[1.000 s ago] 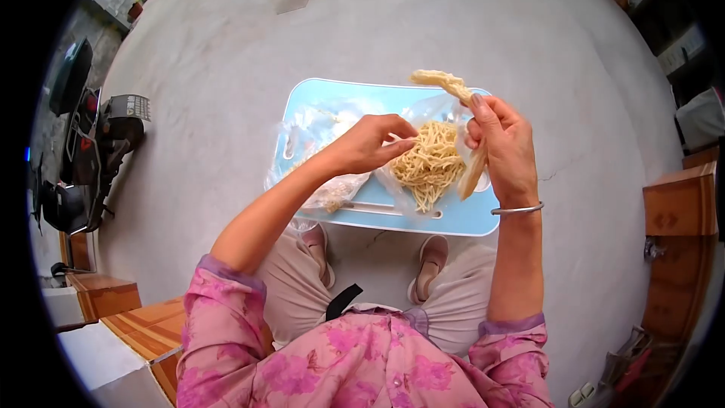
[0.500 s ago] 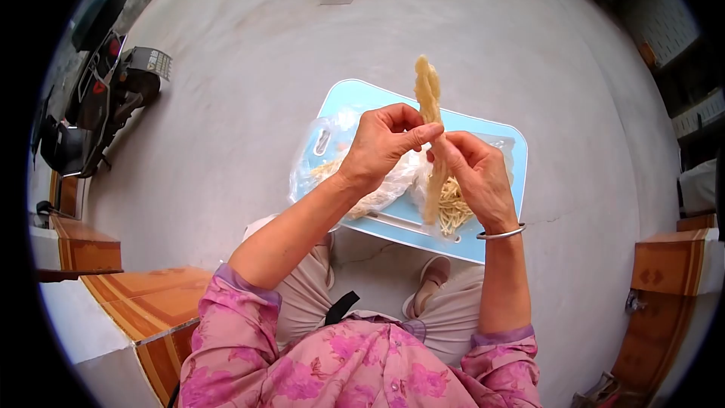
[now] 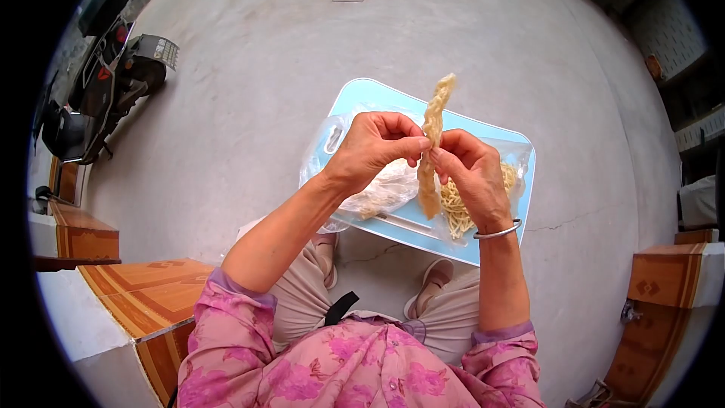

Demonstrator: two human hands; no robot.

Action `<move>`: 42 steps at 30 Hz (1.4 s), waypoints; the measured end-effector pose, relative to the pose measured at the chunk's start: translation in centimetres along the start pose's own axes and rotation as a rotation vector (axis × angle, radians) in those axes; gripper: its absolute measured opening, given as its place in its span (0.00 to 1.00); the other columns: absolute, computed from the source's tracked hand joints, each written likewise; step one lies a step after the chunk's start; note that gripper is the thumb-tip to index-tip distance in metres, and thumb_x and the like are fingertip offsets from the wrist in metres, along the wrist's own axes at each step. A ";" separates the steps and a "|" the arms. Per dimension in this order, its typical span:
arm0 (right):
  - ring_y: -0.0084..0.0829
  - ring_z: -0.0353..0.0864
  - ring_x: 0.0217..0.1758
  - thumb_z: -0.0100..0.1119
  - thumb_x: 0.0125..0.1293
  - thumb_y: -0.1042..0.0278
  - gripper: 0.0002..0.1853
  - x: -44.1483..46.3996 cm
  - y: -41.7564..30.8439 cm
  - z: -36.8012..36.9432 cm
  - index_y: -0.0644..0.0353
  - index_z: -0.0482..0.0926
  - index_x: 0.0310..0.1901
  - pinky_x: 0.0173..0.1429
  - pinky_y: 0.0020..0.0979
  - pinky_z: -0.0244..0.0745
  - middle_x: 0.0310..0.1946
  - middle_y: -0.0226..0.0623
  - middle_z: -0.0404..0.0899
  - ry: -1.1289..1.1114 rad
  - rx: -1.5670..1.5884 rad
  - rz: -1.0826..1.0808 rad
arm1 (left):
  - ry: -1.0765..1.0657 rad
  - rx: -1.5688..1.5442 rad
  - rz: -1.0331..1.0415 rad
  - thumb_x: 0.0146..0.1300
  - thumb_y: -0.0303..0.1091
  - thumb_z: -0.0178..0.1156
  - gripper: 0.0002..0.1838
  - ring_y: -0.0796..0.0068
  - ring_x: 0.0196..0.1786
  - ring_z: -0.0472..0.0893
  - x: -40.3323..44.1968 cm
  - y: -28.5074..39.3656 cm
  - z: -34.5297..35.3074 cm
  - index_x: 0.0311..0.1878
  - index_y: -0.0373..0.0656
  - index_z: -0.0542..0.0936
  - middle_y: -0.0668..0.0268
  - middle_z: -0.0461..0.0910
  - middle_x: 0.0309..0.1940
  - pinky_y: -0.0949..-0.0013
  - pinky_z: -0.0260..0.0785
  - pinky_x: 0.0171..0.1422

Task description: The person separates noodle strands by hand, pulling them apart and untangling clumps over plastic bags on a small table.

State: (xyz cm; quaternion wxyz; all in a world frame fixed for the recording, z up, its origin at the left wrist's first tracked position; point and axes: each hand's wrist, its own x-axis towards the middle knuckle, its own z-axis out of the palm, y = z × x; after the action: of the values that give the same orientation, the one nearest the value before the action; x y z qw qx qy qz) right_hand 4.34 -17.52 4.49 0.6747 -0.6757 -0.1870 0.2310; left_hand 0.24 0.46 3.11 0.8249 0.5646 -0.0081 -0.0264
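A long, twisted pale-yellow strip (image 3: 433,117) is held upright above a light blue board (image 3: 359,94). My left hand (image 3: 379,145) pinches it near its middle from the left. From the right, my right hand (image 3: 473,174), with a metal bangle at the wrist, pinches it at almost the same spot. The fingertips of both hands nearly touch. A heap of thin pale strands (image 3: 455,211) lies on clear plastic below my right hand, which partly hides it. Under my left hand rests a clear plastic bag (image 3: 381,193) with pale contents I cannot make out.
A dark scooter (image 3: 106,83) stands at the far left. Orange-brown cabinets (image 3: 147,295) are at the lower left, and another cabinet (image 3: 657,295) is at the right. My shoes (image 3: 432,284) are just below the board on the grey floor (image 3: 264,68).
My left hand has moved from near the strands to the strip and closed on it. The strip, first slanting in my right hand, is now upright between both hands. The view has shifted.
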 end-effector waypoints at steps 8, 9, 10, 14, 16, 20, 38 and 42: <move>0.15 0.72 0.25 0.53 0.61 0.74 0.05 0.5 0.5 0.8 0.66 0.75 0.35 0.29 0.19 0.70 0.24 0.29 0.76 0.053 0.250 0.023 | -0.021 -0.236 -0.058 0.58 0.29 0.61 0.07 0.80 0.28 0.73 -0.4 0.1 -0.5 0.30 0.41 0.72 0.65 0.77 0.29 0.77 0.64 0.31; 0.15 0.71 0.24 0.53 0.61 0.74 0.05 0.6 0.6 0.8 0.66 0.75 0.34 0.29 0.19 0.70 0.24 0.28 0.75 0.062 0.266 0.025 | -0.052 -0.261 -0.097 0.58 0.29 0.60 0.07 0.81 0.27 0.71 -0.3 0.2 -0.8 0.30 0.41 0.71 0.65 0.76 0.28 0.77 0.63 0.30; 0.14 0.71 0.24 0.54 0.61 0.74 0.04 0.5 0.6 0.8 0.66 0.74 0.34 0.28 0.19 0.69 0.24 0.28 0.75 0.067 0.241 0.036 | -0.084 -0.285 -0.136 0.58 0.29 0.59 0.07 0.81 0.26 0.70 -0.2 0.2 -1.1 0.29 0.42 0.70 0.65 0.76 0.28 0.77 0.61 0.29; 0.14 0.70 0.22 0.55 0.62 0.75 0.03 0.5 0.5 0.8 0.64 0.73 0.33 0.28 0.19 0.69 0.23 0.26 0.73 0.112 0.185 0.027 | -0.109 -0.350 -0.193 0.61 0.31 0.58 0.10 0.82 0.24 0.68 -0.2 0.4 -1.1 0.29 0.43 0.67 0.66 0.74 0.27 0.78 0.58 0.26; 0.13 0.70 0.22 0.56 0.62 0.75 0.03 0.5 0.5 0.7 0.64 0.72 0.33 0.27 0.18 0.68 0.23 0.25 0.73 0.147 0.130 0.002 | -0.060 -0.288 -0.205 0.62 0.32 0.59 0.09 0.83 0.23 0.68 -0.4 1.0 -0.4 0.30 0.43 0.69 0.67 0.74 0.27 0.78 0.58 0.26; 0.13 0.71 0.23 0.56 0.63 0.75 0.04 0.5 0.8 1.0 0.63 0.72 0.33 0.27 0.17 0.67 0.23 0.25 0.73 0.170 -0.020 -0.066 | -0.016 -0.073 -0.235 0.65 0.34 0.58 0.08 0.84 0.23 0.67 -0.5 0.7 0.8 0.34 0.42 0.72 0.70 0.73 0.27 0.79 0.56 0.25; 0.16 0.66 0.23 0.55 0.65 0.72 0.06 1.3 0.3 -7.6 0.65 0.73 0.39 0.27 0.20 0.67 0.24 0.27 0.70 0.541 0.269 -0.227 | 0.218 -0.367 0.376 0.69 0.30 0.53 0.05 0.77 0.35 0.74 -0.3 5.4 -6.1 0.40 0.41 0.77 0.66 0.77 0.38 0.72 0.67 0.41; 0.18 0.74 0.31 0.57 0.67 0.69 0.09 0.8 -0.7 -3.1 0.66 0.76 0.43 0.31 0.20 0.75 0.31 0.32 0.77 0.260 0.231 -0.108 | 0.120 -0.285 0.199 0.71 0.34 0.51 0.07 0.69 0.44 0.79 0.4 3.3 -2.9 0.42 0.42 0.75 0.66 0.77 0.36 0.59 0.69 0.61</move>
State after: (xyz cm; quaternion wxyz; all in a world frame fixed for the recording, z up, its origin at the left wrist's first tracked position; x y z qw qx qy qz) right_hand 6.74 -19.61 5.13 0.7775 -0.6070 -0.1064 0.1253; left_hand 0.84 4.38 5.13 0.8941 0.4389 -0.0107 0.0882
